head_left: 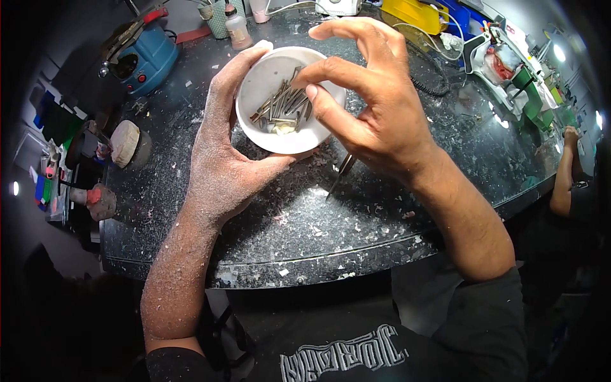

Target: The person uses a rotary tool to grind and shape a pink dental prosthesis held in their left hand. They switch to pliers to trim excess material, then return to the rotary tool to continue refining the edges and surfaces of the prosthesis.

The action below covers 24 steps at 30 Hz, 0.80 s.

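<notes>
My left hand (219, 143), coated in pale dust, is wrapped round a white round bowl (261, 141) and holds it tilted toward me above the dark bench. Inside lie several thin metal burs (287, 105) and a small yellowish lump (284, 128). My right hand (375, 105) reaches over the bowl's right rim, thumb and index finger bent together in a pinch. A rod end shows by the index fingertip; whether it is gripped is unclear. Below this hand, a thin pointed tool (340, 175) is partly hidden.
The speckled dark bench (356, 235) is strewn with dust and chips. A blue machine (151, 60) stands far left, near a dropper bottle (237, 30). A jar with a cream disc (125, 142) sits left. Far right are a coiled black cable (433, 88) and another person's arm (565, 175).
</notes>
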Each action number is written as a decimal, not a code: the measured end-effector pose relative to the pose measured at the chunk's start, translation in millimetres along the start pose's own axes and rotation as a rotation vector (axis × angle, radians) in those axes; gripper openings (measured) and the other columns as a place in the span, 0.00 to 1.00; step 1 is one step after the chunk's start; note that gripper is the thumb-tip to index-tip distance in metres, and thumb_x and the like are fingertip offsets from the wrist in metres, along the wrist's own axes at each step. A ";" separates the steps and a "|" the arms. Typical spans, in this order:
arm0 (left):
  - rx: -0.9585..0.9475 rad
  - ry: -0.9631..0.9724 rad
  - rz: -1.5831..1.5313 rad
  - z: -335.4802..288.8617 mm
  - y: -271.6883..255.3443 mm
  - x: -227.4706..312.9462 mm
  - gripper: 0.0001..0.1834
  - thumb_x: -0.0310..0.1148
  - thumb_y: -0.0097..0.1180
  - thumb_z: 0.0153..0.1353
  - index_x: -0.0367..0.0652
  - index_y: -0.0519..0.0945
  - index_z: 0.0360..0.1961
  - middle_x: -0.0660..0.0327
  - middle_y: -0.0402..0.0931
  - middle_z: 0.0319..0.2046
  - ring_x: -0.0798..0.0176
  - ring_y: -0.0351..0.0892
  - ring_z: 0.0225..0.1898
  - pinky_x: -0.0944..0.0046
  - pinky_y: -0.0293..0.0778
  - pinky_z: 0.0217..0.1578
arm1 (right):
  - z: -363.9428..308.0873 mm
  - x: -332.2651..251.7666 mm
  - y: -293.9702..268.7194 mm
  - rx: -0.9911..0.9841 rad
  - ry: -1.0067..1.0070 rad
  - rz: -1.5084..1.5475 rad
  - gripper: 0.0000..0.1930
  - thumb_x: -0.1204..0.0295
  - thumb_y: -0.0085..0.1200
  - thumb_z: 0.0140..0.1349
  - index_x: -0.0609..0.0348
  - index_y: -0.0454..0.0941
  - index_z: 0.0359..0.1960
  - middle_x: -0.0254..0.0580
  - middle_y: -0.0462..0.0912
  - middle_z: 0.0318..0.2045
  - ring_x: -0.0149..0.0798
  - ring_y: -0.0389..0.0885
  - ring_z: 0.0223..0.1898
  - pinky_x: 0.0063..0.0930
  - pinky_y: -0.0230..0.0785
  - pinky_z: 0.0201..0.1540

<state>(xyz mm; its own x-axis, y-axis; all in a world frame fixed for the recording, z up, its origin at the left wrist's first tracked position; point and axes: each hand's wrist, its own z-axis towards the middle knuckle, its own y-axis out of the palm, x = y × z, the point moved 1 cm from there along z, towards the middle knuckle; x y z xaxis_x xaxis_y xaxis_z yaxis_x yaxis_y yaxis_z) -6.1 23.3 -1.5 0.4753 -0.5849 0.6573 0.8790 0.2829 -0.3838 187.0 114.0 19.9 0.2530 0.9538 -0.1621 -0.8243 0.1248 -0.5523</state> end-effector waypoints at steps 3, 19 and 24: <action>-0.020 -0.018 -0.008 -1.6 -0.3 -0.9 0.59 0.29 0.82 0.42 0.50 0.61 0.75 0.56 0.62 0.71 0.55 0.66 0.72 0.51 0.69 0.71 | -0.4 -2.4 -2.2 -0.031 -0.030 0.031 0.06 0.68 0.59 0.59 0.49 0.88 0.35 0.43 0.78 0.61 0.48 0.64 0.67 0.43 0.48 0.72; -0.102 -0.086 0.016 -4.3 6.7 6.1 0.55 0.29 0.81 0.42 0.48 0.65 0.73 0.55 0.68 0.69 0.54 0.69 0.70 0.52 0.70 0.70 | -6.6 -8.1 9.3 -0.185 -0.085 -0.066 0.07 0.65 0.72 0.50 0.46 0.90 0.31 0.42 0.73 0.64 0.54 0.59 0.73 0.67 0.45 0.77; -0.120 -0.003 0.139 -3.4 11.5 12.9 0.52 0.29 0.81 0.44 0.45 0.67 0.71 0.52 0.68 0.69 0.51 0.67 0.72 0.52 0.69 0.70 | -5.7 -14.2 6.6 -0.165 -0.087 -0.110 0.07 0.66 0.71 0.50 0.51 0.88 0.29 0.42 0.74 0.62 0.53 0.60 0.73 0.67 0.45 0.77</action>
<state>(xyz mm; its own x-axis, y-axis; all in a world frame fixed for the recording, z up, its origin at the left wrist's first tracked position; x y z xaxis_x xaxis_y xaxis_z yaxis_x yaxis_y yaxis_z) 10.0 16.4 0.4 0.5921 -0.5440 0.5945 0.7940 0.2677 -0.5457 180.8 99.7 13.9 0.2864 0.9578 -0.0256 -0.6983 0.1903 -0.6900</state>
